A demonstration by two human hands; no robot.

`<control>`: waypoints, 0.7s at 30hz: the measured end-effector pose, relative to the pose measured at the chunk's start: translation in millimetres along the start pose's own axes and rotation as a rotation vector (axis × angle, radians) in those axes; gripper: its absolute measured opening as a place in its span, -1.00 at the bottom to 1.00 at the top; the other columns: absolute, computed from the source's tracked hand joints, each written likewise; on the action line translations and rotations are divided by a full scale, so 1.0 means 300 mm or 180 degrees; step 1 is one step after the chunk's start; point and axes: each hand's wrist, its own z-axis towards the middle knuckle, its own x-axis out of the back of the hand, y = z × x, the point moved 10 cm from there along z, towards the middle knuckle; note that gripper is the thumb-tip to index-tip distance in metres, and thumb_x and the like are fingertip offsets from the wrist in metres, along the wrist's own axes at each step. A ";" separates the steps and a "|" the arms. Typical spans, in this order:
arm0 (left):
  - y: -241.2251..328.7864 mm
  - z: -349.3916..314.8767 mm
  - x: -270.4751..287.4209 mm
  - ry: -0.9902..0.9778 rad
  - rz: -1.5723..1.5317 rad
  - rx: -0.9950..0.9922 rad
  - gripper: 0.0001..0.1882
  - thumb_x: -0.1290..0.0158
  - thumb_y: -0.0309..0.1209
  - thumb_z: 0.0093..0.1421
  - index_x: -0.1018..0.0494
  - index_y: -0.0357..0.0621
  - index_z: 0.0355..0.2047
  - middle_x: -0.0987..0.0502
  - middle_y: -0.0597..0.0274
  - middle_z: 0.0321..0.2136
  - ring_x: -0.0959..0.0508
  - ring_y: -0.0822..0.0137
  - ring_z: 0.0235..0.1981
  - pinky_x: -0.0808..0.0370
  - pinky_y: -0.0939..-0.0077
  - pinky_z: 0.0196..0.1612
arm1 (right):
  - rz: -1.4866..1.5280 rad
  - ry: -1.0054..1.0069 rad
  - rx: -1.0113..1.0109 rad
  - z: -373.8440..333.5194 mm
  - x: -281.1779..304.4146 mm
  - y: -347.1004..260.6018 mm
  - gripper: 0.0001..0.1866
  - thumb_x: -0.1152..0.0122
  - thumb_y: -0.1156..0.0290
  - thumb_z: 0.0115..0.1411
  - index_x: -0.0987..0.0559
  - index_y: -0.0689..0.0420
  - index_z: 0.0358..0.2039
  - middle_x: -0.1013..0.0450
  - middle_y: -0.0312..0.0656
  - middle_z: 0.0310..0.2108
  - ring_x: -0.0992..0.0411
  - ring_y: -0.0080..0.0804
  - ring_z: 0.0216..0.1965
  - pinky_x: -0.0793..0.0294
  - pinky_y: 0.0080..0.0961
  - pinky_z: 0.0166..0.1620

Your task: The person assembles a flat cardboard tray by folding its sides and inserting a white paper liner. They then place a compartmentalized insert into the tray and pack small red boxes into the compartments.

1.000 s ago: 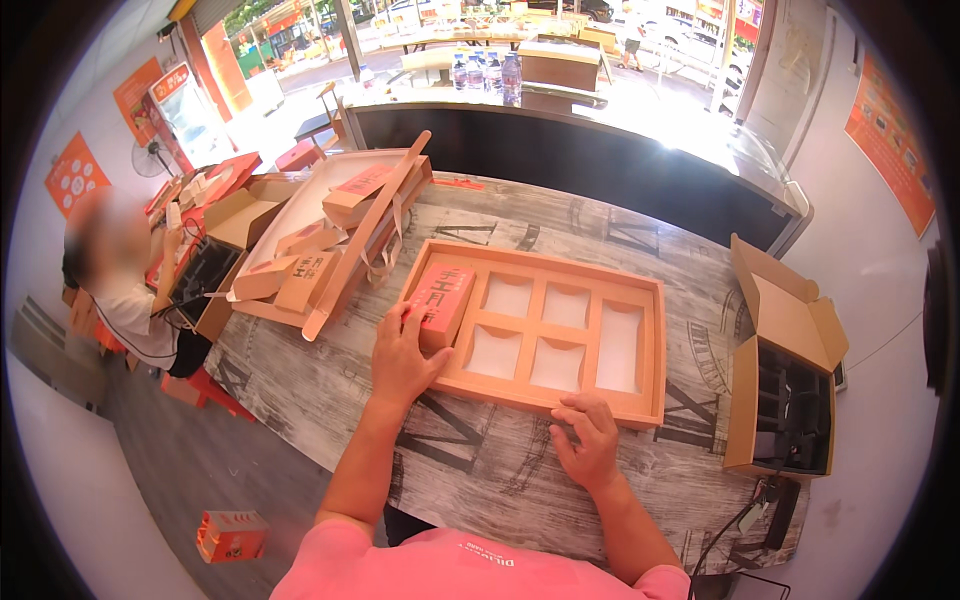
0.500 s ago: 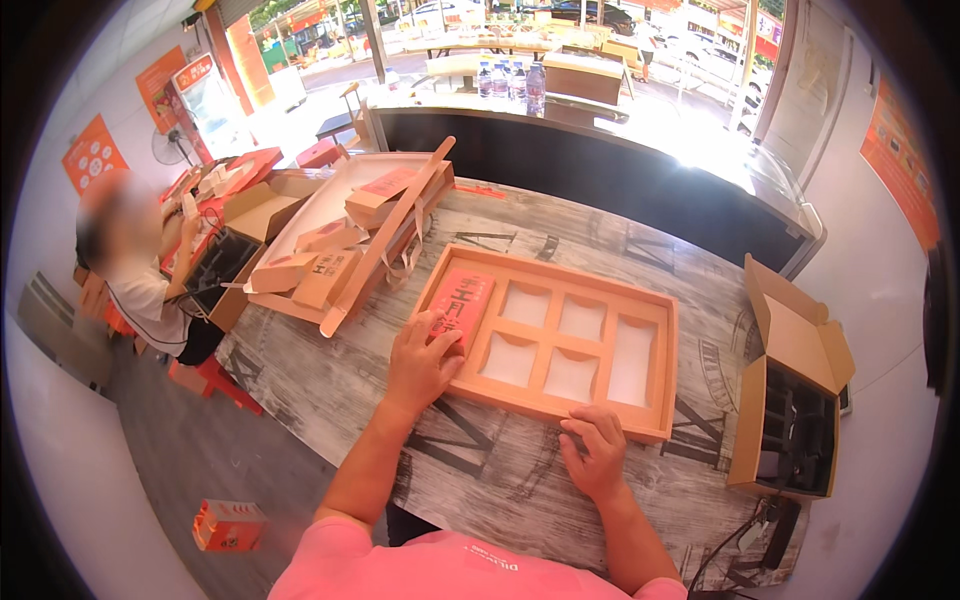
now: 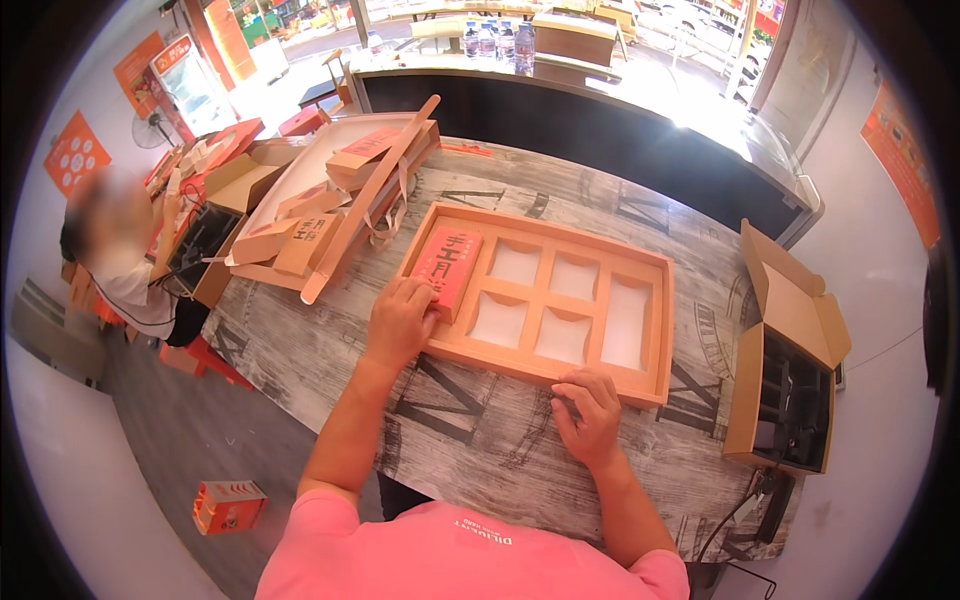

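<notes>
A shallow orange-brown cardboard tray [image 3: 662, 330] lies on the table before me, divided into cut-out compartments with white bottoms. Its leftmost section holds a flat red box [image 3: 448, 268] with dark lettering, fitted lengthwise. My left hand [image 3: 402, 318] is closed over the tray's near left corner, its fingertips against the lower end of the red box. Beside the tray's near wall, toward its right end, rests my right hand [image 3: 588, 410]; its fingers bend loosely onto the edge, thumb apart, with nothing held. The other compartments contain no boxes.
At the left stands a large carton lid [image 3: 325, 262] with small folded boxes in it. An open brown carton [image 3: 790, 400] with black contents sits at the right edge. A person [image 3: 125, 260] works at far left. Water bottles [image 3: 500, 45] stand on the counter behind.
My left hand has slid off the top of the red box to the tray's near left corner, fingers now drawn together. My right hand keeps its place by the near edge. The view has shifted slightly.
</notes>
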 end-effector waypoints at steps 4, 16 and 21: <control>0.001 0.003 0.001 0.0029 -0.0017 -0.0024 -0.68 -0.39 -0.55 -0.03 -0.53 -0.11 -0.28 -0.62 0.22 -0.17 -0.59 0.04 -0.05 -0.56 0.17 0.02 | 0.0007 0.0001 -0.0006 0.001 0.000 -0.002 -0.74 -0.47 0.61 0.02 -0.69 0.14 -0.23 -0.61 -0.17 -0.14 -0.55 -0.06 -0.02 -0.58 -0.20 0.02; -0.013 -0.001 -0.048 -0.0375 -0.0466 0.0108 -0.60 -0.45 -0.35 0.06 -0.63 -0.15 -0.10 -0.60 0.10 0.03 -0.57 -0.01 0.10 -0.55 0.17 0.15 | -0.0034 -0.0011 0.0060 -0.001 -0.014 0.002 -0.74 -0.48 0.60 -0.01 -0.68 0.14 -0.26 -0.64 -0.18 -0.18 -0.56 -0.07 -0.03 -0.58 -0.21 0.02; 0.004 -0.021 -0.096 -0.0607 -0.0513 0.0004 -0.50 -0.38 -0.15 0.18 -0.63 -0.20 0.02 -0.56 0.02 0.15 -0.51 -0.08 0.23 -0.45 0.10 0.31 | -0.0027 0.0005 0.0104 -0.005 -0.016 -0.004 -0.75 -0.47 0.59 -0.02 -0.68 0.13 -0.28 -0.65 -0.19 -0.21 -0.57 -0.09 -0.06 -0.57 -0.20 0.02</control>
